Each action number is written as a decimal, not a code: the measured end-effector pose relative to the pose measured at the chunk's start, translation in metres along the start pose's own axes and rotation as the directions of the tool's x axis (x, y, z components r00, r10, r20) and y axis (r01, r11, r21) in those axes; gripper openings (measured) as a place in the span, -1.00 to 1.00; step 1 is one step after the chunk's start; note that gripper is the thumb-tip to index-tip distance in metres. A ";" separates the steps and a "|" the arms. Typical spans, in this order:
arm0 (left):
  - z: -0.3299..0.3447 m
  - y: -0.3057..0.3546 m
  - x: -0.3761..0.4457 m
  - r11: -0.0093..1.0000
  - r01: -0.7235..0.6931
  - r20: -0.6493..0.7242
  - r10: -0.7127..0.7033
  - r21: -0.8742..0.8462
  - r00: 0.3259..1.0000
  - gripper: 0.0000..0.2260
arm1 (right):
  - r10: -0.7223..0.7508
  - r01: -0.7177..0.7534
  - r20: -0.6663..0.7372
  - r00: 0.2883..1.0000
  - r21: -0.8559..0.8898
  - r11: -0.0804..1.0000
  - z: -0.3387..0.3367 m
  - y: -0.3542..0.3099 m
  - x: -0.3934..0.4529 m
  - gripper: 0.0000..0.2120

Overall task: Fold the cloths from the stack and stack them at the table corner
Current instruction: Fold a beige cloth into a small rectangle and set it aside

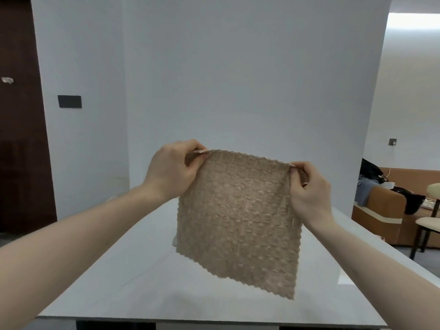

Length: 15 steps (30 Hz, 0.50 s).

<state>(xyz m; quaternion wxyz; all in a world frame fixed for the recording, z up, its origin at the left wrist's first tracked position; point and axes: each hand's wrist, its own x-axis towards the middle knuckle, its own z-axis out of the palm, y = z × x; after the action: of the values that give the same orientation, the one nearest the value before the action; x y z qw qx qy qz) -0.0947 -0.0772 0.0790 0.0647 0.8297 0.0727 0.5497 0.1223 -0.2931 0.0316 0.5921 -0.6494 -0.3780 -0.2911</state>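
Both hands (170, 167) (309, 189) pinch a cloth (238, 217) hiding the table (119, 270) behind.

The hanging cloth (238, 215) hides most of a pale stack (174, 241) behind it.

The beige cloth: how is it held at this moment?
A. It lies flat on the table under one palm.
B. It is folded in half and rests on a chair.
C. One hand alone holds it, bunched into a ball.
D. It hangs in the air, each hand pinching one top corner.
D: the beige cloth hangs spread above the table, the left hand pinching one top corner and the right hand the other.
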 end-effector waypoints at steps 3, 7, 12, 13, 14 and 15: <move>-0.001 0.002 -0.012 1.000 0.030 0.056 -0.029 -0.008 0.998 -0.88 | 0.020 -0.021 0.023 1.000 0.033 0.999 -0.007 0.006 -0.010 -0.88; 0.005 -0.002 -0.028 0.988 0.131 0.152 -0.118 -0.078 0.981 -0.80 | 0.081 -0.084 0.053 0.995 0.066 0.994 -0.009 0.017 -0.022 -0.89; 0.021 -0.013 -0.048 0.954 0.270 0.254 -0.232 -0.129 0.939 -0.77 | 0.162 -0.169 0.087 0.983 0.086 0.982 -0.003 0.035 -0.040 -0.90; 0.025 -0.017 -0.053 0.948 0.295 0.280 -0.252 -0.122 0.926 -0.77 | 0.176 -0.184 0.101 0.979 0.078 0.980 -0.001 0.040 -0.044 -0.90; 0.030 -0.020 -0.057 0.944 0.314 0.305 -0.270 -0.105 0.913 -0.77 | 0.192 -0.201 0.115 0.975 0.069 0.977 0.002 0.046 -0.047 -0.90; 0.035 -0.025 -0.061 0.941 0.329 0.326 -0.287 -0.081 0.901 -0.77 | 0.212 -0.221 0.130 0.969 0.060 0.973 0.005 0.052 -0.050 -0.91</move>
<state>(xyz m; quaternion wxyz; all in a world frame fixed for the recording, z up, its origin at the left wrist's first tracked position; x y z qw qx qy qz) -0.0875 -0.0654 0.0053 0.2170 0.8773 0.1551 0.3991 0.1376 -0.2966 -0.0388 0.6196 -0.6811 -0.3510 -0.1702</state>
